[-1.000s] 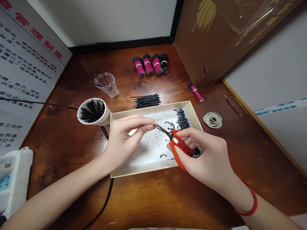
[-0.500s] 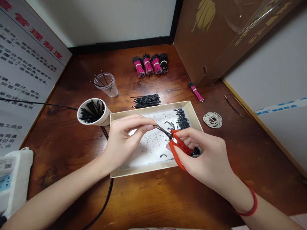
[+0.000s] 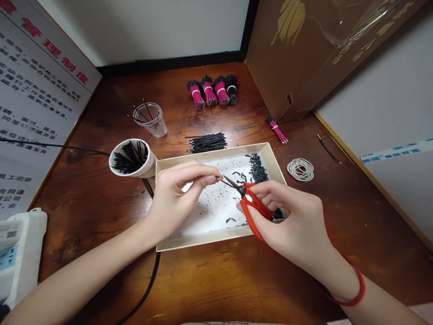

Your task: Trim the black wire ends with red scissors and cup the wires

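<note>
My right hand (image 3: 294,221) is closed round the red handles of a pair of scissors (image 3: 252,203). The dark blades are parted a little and point left at my left fingertips. Between thumb and forefinger, my left hand (image 3: 182,189) pinches a thin dark wire (image 3: 218,177); only its short end shows, close to the blade tips, and the rest is hidden in the fingers. Both hands are above a shallow cream box (image 3: 216,243) with a white bottom. Black offcuts (image 3: 257,168) are heaped at its right end, with tiny bits scattered across the bottom.
Behind the box lies a pile of black wires (image 3: 207,142), with banded bundles (image 3: 209,91) farther back. A paper cup (image 3: 149,169) of wires and a clear cup (image 3: 158,128) stand left. Rubber bands (image 3: 300,169) and a small pink bundle (image 3: 276,130) lie right. A carton (image 3: 287,67) stands behind.
The scissor blades have opened slightly and drawn back a little to the right from my left fingertips. My left hand has hardly moved and keeps its pinch.
</note>
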The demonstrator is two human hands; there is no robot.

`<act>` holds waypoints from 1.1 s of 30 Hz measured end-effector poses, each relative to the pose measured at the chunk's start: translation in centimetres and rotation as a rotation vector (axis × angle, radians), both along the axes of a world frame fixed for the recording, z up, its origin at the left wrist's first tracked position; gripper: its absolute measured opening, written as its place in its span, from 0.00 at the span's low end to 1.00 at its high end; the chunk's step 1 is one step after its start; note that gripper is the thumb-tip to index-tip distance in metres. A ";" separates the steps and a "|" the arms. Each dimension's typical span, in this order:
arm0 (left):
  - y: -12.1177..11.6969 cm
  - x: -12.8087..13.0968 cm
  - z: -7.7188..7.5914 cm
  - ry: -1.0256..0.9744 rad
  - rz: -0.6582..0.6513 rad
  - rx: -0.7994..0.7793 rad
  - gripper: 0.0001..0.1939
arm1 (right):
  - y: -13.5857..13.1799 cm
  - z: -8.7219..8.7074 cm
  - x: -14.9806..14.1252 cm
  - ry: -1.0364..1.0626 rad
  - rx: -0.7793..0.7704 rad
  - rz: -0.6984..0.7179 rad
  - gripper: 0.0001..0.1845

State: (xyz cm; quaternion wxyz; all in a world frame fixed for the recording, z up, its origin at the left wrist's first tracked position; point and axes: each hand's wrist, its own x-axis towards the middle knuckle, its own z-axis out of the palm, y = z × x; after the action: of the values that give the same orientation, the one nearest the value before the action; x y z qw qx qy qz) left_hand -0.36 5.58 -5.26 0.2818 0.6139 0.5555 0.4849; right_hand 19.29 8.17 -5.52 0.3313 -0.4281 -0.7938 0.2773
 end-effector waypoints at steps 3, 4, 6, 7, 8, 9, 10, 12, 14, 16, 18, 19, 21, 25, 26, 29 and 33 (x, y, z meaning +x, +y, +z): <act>0.0 0.0 0.0 0.010 -0.006 0.007 0.08 | 0.0 0.1 -0.1 -0.007 -0.008 0.004 0.07; 0.0 0.0 0.0 0.017 -0.005 0.007 0.08 | -0.1 0.1 -0.2 -0.006 -0.002 0.006 0.07; 0.0 0.0 0.1 0.030 -0.002 0.004 0.08 | -0.1 0.2 -0.2 -0.002 0.009 0.008 0.07; 0.0 0.0 0.1 0.035 0.000 0.002 0.08 | -0.1 0.2 -0.2 -0.001 0.011 0.009 0.07; 0.0 0.0 0.1 0.038 0.002 0.000 0.07 | -0.1 0.2 -0.2 0.000 0.011 0.011 0.08; 0.0 0.0 0.1 0.038 0.004 0.000 0.07 | -0.1 0.2 -0.2 0.000 0.010 0.011 0.08; 0.0 0.0 0.1 0.036 0.006 0.002 0.07 | -0.1 0.3 -0.3 0.000 0.010 0.013 0.08; 0.0 0.0 0.1 0.033 0.008 0.004 0.08 | 0.0 0.3 -0.2 -0.001 0.012 0.015 0.08; 0.0 0.0 0.1 0.032 0.008 0.005 0.07 | 0.0 0.2 -0.2 -0.007 0.016 0.015 0.08; 0.0 0.0 0.0 0.032 0.008 0.004 0.07 | 0.0 0.2 -0.2 -0.015 0.019 0.018 0.08; 0.0 0.0 0.0 0.031 0.005 0.008 0.07 | 0.0 0.0 -0.1 -0.013 0.023 0.020 0.08; 0.0 0.0 0.0 0.031 0.004 0.009 0.07 | 0.0 0.0 -0.1 -0.012 0.025 0.021 0.08; 0.0 0.0 0.0 0.029 0.002 0.008 0.07 | 0.0 -0.1 0.0 -0.013 0.026 0.026 0.08; 0.0 0.0 0.1 0.035 0.003 0.000 0.08 | 0.0 0.0 0.1 -0.022 0.030 0.042 0.08; 0.0 0.0 0.1 0.037 0.003 -0.001 0.08 | 0.0 0.0 0.1 -0.024 0.036 0.044 0.08; 0.0 -0.1 0.0 0.036 0.000 0.003 0.08 | 0.0 0.0 0.2 -0.026 0.047 0.043 0.08; 0.0 -0.1 0.0 0.039 -0.002 0.009 0.07 | 0.0 -0.1 0.2 -0.003 0.037 0.019 0.07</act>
State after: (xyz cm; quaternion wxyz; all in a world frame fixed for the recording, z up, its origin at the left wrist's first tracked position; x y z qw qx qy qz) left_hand -0.44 5.62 -5.21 0.2689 0.6250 0.5581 0.4750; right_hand 19.53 8.14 -5.59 0.3353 -0.4146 -0.8034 0.2649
